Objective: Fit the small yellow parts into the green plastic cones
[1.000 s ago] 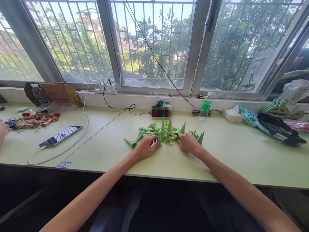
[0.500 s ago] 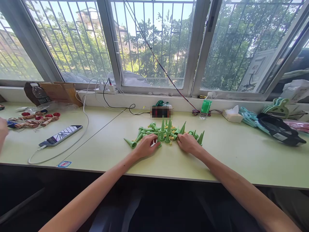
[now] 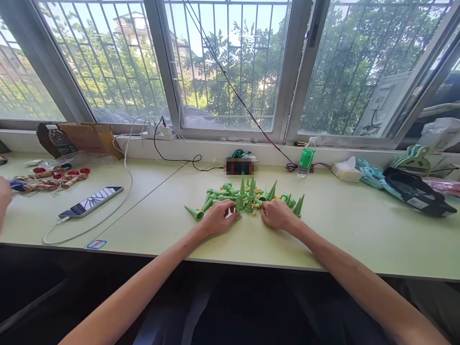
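Observation:
My left hand [image 3: 220, 217] is closed around the lower part of a green plastic cone-shaped spike [image 3: 237, 207], which stands point up on the table. A short way to the right, my right hand [image 3: 276, 214] has its fingers curled down at the front of the pile; whatever they hold is hidden. Between and behind my hands are upright green spikes [image 3: 249, 203] and several lying ones, with small yellow pieces [image 3: 254, 212] among them. One loose spike [image 3: 194, 213] lies left of my left hand, and another [image 3: 298, 206] stands beyond my right hand.
On the left lie a phone [image 3: 90, 202] on a white cable and wooden pieces with red balls [image 3: 74, 180], near another person's hand [image 3: 4, 196]. Along the back are a partly blurred box [image 3: 239, 166], a green-labelled bottle [image 3: 306, 158], a tissue box [image 3: 345, 172] and a black visor-like item [image 3: 419, 191].
My right hand has shifted slightly left and toward me. The spike at my left fingertips now shows upright. My left hand stays almost in place.

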